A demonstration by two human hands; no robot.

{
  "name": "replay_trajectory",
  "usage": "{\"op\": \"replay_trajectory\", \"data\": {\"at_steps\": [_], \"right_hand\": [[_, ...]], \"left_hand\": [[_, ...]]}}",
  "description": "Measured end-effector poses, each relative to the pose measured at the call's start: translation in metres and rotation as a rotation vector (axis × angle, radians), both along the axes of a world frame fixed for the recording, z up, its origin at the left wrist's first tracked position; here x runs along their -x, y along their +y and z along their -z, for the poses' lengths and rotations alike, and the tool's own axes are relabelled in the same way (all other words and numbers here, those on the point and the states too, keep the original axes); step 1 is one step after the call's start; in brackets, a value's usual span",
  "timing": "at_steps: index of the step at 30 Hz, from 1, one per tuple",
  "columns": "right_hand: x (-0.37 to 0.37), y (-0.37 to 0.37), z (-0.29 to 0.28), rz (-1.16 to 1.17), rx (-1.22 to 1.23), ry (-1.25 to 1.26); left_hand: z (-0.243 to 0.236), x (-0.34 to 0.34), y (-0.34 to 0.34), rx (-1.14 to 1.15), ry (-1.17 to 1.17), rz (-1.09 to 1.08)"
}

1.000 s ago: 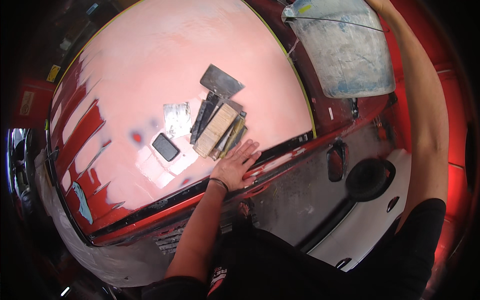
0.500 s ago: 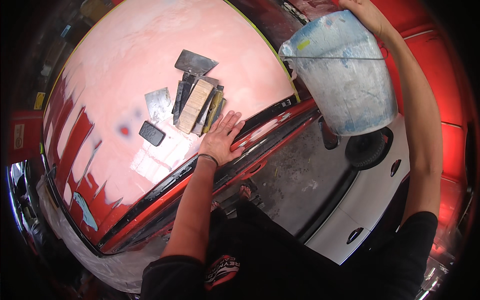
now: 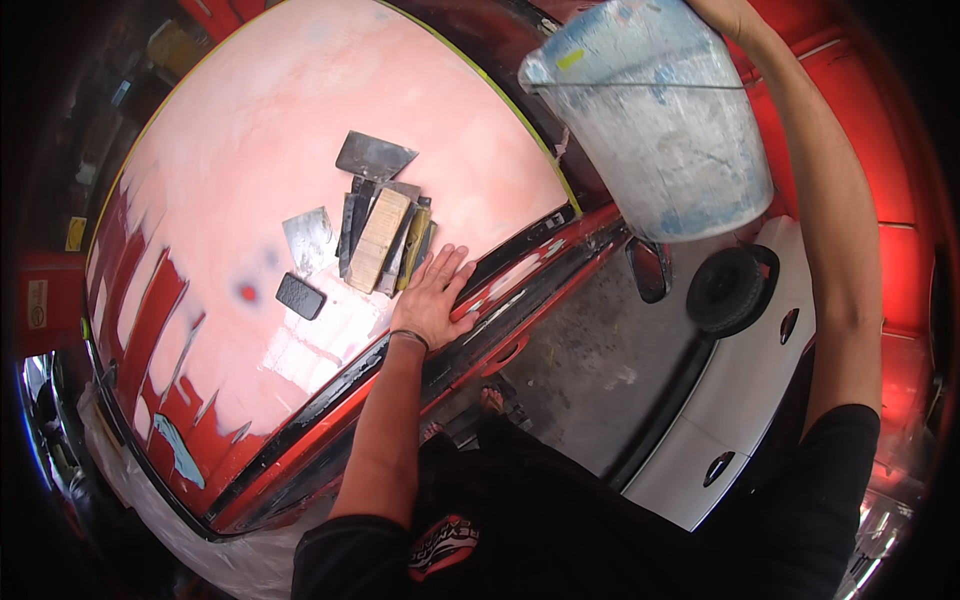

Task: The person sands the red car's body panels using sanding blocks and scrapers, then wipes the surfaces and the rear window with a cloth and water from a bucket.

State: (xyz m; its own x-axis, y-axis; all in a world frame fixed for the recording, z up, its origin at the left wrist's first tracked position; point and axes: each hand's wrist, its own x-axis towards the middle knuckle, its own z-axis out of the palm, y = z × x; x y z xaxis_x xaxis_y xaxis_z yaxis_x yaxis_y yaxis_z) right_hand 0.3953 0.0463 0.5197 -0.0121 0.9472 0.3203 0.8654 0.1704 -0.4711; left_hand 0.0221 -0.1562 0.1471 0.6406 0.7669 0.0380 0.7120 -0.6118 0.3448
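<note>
My left hand [image 3: 434, 300] lies flat on the edge of a car roof [image 3: 300, 100], fingers spread, nothing in it. Just beyond its fingertips is a loose pile of sanding blocks, among them a pale wooden block [image 3: 377, 240] and a yellowish one [image 3: 414, 250]. A dark scraper blade [image 3: 374, 156], a shiny metal spreader [image 3: 310, 238] and a small black block [image 3: 300, 297] rest beside the pile. High on the right, my right hand [image 3: 728, 14] grips a worn whitish-blue bucket [image 3: 670, 130] by its upper end; the frame edge cuts off part of the hand. A wire handle crosses the bucket.
The roof is pinkish-white with bare red patches at the lower left and a light blue smear [image 3: 178, 452]. Below me are a grey concrete floor [image 3: 580, 390], a white car [image 3: 735, 420] and a black wheel [image 3: 728, 292]. Red panels [image 3: 850, 130] stand at the right.
The bucket has moved up and left in the picture, still in my right hand. My left hand stays on the roof edge. The whole view has shifted slightly.
</note>
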Motion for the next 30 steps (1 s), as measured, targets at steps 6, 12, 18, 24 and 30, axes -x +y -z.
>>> {"op": "replay_trajectory", "data": {"at_steps": [6,12,18,24,30], "right_hand": [[-0.048,-0.003,-0.015,-0.060,-0.191,0.167],[-0.122,-0.101,0.032,-0.020,-0.408,0.214],[-0.128,-0.244,0.126,0.022,-0.500,0.093],[-0.133,-0.364,0.264,0.275,-0.246,-0.062],[-0.119,-0.477,0.415,0.532,0.070,-0.068]], "left_hand": [[0.002,-0.001,-0.001,0.001,0.046,0.005],[-0.007,-0.004,-0.002,-0.007,0.098,-0.001],[-0.001,-0.009,-0.003,-0.069,0.135,0.033],[0.000,-0.021,-0.001,-0.111,0.221,0.052],[0.003,-0.021,-0.002,-0.090,0.243,0.058]]}}
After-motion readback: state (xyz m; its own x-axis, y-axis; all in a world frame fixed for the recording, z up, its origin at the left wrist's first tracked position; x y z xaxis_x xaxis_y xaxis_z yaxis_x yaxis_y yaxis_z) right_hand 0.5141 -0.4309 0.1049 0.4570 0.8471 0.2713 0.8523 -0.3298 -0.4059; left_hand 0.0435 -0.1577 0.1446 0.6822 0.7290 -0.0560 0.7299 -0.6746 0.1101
